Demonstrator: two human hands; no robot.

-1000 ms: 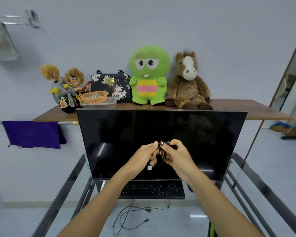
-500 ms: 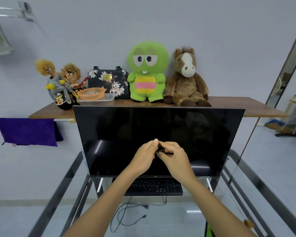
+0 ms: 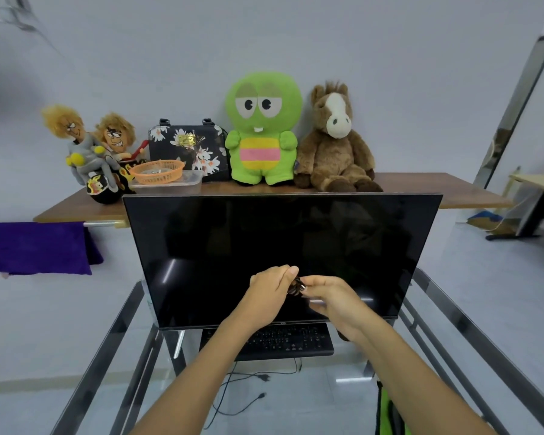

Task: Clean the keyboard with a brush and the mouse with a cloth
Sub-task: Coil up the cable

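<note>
In front of the dark monitor, both my hands meet around a small coil of black cable [image 3: 296, 285]. My left hand [image 3: 269, 293] pinches the coil from the left, thumb on top. From the right, my right hand [image 3: 335, 298] pinches it with its fingertips. The black keyboard [image 3: 283, 342] lies on the glass table under the monitor's lower edge, partly covered by my forearms. A dark rounded shape [image 3: 342, 335] shows beside the keyboard's right end behind my right wrist; it may be the mouse. A purple cloth [image 3: 35, 248] hangs on a rail at the left.
The monitor [image 3: 283, 243] stands on a glass table with a metal frame [image 3: 113, 337]. Behind it, a wooden shelf [image 3: 421, 183] carries plush toys, a floral bag and an orange basket [image 3: 157, 171] in a clear tub. Loose cables [image 3: 242, 390] lie on the floor under the glass.
My hands have drawn together and the cable loop is now a tight small coil between the fingertips. The white tag on the cable no longer shows. The view has tilted slightly.
</note>
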